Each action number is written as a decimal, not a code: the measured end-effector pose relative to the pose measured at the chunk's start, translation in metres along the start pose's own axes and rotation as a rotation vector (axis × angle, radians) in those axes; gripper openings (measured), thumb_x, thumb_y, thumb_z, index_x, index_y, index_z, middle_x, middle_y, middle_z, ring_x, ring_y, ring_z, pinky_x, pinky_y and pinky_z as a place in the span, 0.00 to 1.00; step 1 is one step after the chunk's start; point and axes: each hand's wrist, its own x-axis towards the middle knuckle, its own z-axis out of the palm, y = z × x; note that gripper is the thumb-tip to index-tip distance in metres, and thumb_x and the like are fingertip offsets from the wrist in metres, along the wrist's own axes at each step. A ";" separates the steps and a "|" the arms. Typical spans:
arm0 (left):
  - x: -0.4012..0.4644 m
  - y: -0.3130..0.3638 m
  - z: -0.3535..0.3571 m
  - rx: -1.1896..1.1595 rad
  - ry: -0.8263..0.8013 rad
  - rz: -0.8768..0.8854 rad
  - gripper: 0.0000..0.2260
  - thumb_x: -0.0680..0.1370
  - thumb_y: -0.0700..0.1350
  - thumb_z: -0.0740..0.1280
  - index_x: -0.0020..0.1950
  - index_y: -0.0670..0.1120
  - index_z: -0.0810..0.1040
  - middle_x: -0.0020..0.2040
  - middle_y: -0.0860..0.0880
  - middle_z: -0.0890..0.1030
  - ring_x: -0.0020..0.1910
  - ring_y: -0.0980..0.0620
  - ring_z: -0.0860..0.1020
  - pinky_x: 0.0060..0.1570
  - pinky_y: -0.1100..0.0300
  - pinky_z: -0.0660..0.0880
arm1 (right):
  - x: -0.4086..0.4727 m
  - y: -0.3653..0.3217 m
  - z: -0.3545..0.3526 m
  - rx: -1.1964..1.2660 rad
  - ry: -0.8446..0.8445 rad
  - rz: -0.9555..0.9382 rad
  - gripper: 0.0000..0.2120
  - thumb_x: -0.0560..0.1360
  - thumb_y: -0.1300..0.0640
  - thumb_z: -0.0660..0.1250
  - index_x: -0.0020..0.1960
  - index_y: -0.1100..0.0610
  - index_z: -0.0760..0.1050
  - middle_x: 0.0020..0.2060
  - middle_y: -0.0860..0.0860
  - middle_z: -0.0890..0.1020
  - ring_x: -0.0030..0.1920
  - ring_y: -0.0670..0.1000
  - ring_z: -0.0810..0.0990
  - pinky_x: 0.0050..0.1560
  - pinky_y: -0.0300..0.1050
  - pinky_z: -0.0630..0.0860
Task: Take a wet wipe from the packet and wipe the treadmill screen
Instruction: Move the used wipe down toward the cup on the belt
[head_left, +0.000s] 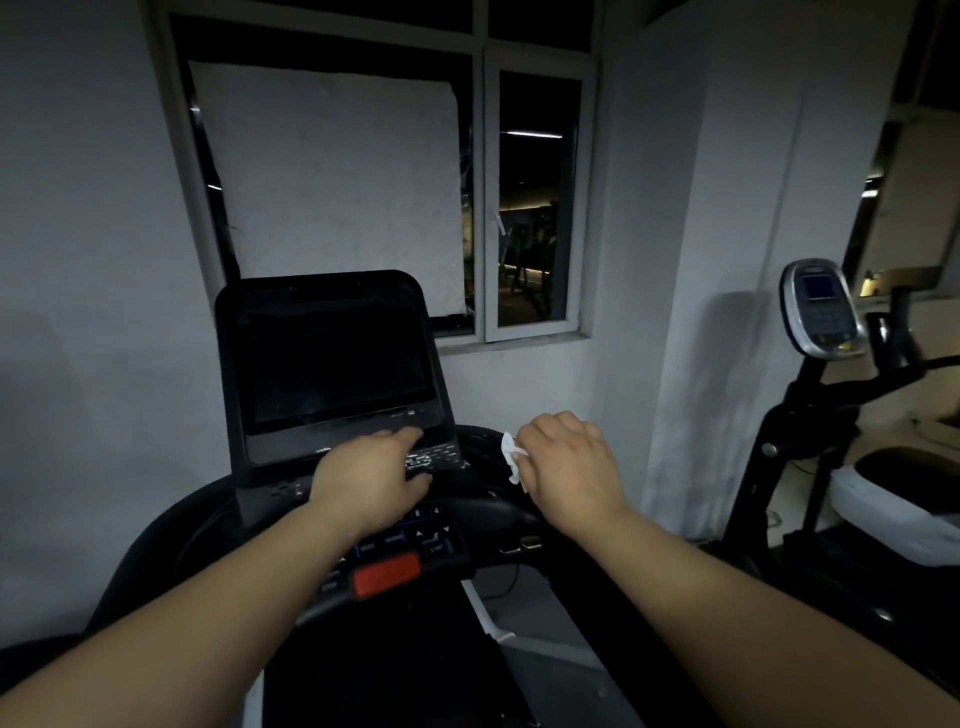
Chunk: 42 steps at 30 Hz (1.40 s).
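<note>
The treadmill screen (332, 364) is dark and stands upright on the black console in the middle of the view. Just below it lies a dark wet wipe packet (439, 460) with pale print. My left hand (371, 480) rests on the packet, its fingers reaching over the packet's left part. To the right, my right hand (569, 462) holds a crumpled white wet wipe (511, 457) in curled fingers, a short way right of the packet and below the screen's lower right corner.
A red stop button (387, 574) and a keypad (410, 535) sit on the console under my left wrist. An exercise bike (821, 415) with its own small display stands at the right. A wall and a window (535, 197) are behind the treadmill.
</note>
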 end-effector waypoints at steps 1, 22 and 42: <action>-0.007 0.016 -0.001 -0.003 0.012 0.002 0.28 0.79 0.60 0.64 0.78 0.55 0.65 0.69 0.50 0.78 0.64 0.46 0.78 0.52 0.54 0.76 | -0.011 0.008 -0.012 0.001 0.000 0.005 0.05 0.71 0.56 0.75 0.43 0.54 0.79 0.38 0.49 0.80 0.41 0.55 0.78 0.43 0.49 0.74; -0.110 0.162 0.035 -0.034 -0.122 0.020 0.15 0.77 0.57 0.64 0.61 0.56 0.79 0.52 0.51 0.85 0.52 0.46 0.82 0.42 0.55 0.75 | -0.160 0.059 -0.102 0.043 -0.187 0.132 0.06 0.75 0.54 0.72 0.43 0.56 0.78 0.40 0.51 0.81 0.44 0.57 0.79 0.45 0.53 0.74; -0.221 0.149 0.185 -0.139 -0.525 -0.019 0.33 0.78 0.59 0.65 0.80 0.52 0.59 0.73 0.45 0.72 0.71 0.41 0.69 0.63 0.45 0.74 | -0.327 0.004 -0.037 0.108 -0.596 0.225 0.17 0.79 0.48 0.54 0.43 0.54 0.77 0.39 0.50 0.81 0.43 0.54 0.79 0.44 0.51 0.75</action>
